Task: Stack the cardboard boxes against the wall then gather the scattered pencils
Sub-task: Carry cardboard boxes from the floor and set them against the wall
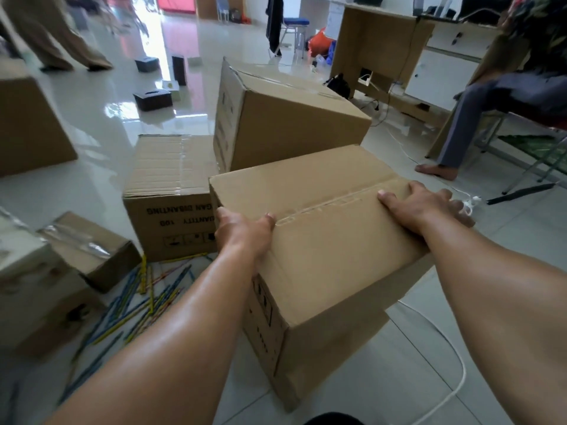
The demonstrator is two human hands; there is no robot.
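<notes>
Our left thumb lies flat on the top of the cardboard box. The other fingers of the left hand fold over the left edge and down the side, out of sight. Our right hand mirrors it, with the thumb on top and the fingers curled over the far right edge. So both hands clasp the box between them.

The box sits right in front of us, with its taped seam running from one thumb to the other and slanting away to the right. The long side seems to follow that seam, though the wide lens leaves us unsure. The top tips down toward us, and a printed end face turns to our lower left. We cannot tell whether the bottom touches the floor.

Just behind it a tall box leans, and a lower printed box stands to the left, close against both. Further left lie a small taped box and a bigger one, with the scattered pencils spread beside them under our left forearm. A white cable loops across the tiles on the right.

Beyond stand a desk, a seated person and a walking person. Both our arms reach forward, nearly straight.
</notes>
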